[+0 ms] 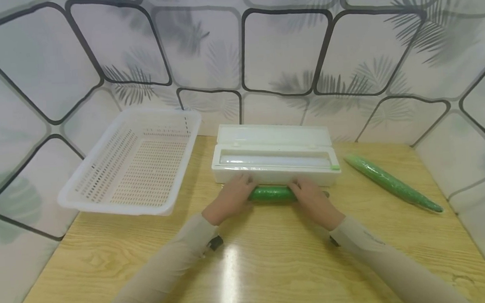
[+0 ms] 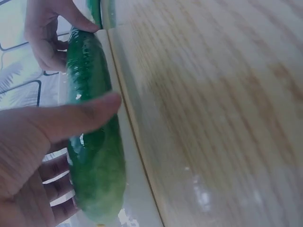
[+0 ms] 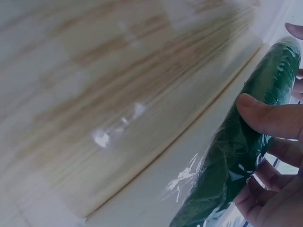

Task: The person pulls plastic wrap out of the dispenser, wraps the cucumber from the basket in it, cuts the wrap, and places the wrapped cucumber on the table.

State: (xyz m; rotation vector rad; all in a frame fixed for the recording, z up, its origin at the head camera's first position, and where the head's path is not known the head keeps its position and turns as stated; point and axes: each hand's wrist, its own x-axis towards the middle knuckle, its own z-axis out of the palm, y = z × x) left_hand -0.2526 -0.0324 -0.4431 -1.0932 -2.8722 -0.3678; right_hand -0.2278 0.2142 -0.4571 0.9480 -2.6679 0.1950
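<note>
A green cucumber (image 1: 272,193) wrapped in clear film lies crosswise in front of the white cling film dispenser (image 1: 275,175). My left hand (image 1: 233,196) holds its left end, thumb (image 2: 97,109) across the near side and fingers behind. My right hand (image 1: 315,205) grips the part toward the other end; in the right wrist view its thumb (image 3: 265,116) presses on the film and the fingers curl behind. Loose, wrinkled film (image 3: 189,175) shows at that end. The dispenser's lid (image 1: 272,135) stands raised, with the film roll (image 1: 276,159) visible inside.
A white perforated plastic basket (image 1: 172,200) sits at the back left of the wooden table (image 1: 283,269). Another wrapped cucumber (image 1: 394,186) lies slanted at the right. A patterned wall (image 1: 286,51) closes off the back and sides.
</note>
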